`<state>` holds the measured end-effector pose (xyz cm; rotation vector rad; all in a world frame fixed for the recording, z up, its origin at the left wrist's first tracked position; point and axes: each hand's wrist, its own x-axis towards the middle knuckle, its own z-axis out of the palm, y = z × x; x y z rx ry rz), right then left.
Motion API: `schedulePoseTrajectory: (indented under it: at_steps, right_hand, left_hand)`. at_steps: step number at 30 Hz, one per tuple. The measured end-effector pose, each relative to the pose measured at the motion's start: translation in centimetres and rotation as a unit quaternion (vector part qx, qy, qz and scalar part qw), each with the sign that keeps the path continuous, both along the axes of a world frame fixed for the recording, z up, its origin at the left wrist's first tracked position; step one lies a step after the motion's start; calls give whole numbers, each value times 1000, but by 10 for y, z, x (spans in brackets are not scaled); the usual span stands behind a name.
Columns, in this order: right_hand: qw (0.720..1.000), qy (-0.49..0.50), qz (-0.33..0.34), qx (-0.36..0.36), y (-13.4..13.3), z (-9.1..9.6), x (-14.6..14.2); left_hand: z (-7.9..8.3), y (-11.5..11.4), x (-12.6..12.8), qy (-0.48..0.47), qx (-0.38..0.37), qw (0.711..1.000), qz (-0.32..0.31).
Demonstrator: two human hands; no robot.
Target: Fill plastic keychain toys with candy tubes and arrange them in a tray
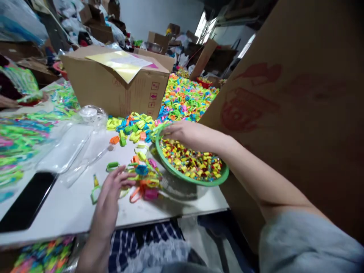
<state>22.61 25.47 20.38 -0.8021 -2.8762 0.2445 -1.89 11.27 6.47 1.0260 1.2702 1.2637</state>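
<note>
My left hand is low over the white table, palm inward, its fingers stretched apart beside a loose cluster of small bright plastic pieces, some with loops. Whether the fingertips touch the pieces is blurred. My right hand reaches across the far left rim of a green-rimmed basin. Its fingertips lie near the plastic pile and are too smeared to show a grip. Inside the basin are many small yellow and red pieces. A green loop piece with a yellowish tip lies left of my left hand.
A cardboard box stands behind the pieces, with a heap of colourful plastic pieces beyond. A large cardboard panel walls the right side. A black phone-like slab and clear plastic packaging lie left. Another person's hand is far left.
</note>
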Motion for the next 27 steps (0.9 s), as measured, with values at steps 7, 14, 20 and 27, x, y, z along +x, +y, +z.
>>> schedulePoseTrajectory:
  at_steps: [7, 14, 20, 27]
  right_hand:
    - [991, 96, 98, 3, -164, -42, -31]
    - [959, 249, 56, -126, -205, -60, 3]
    - [863, 414, -78, -278, -243, -97, 1]
    - [800, 478, -92, -350, -254, -114, -14]
  left_hand:
    - [40, -26, 23, -16, -26, 979, -202]
    - [33, -88, 29, -49, 30, 972, -226]
    - [33, -110, 36, -20, 73, 979, -190]
    - [40, -113, 51, -17, -6, 982, -186]
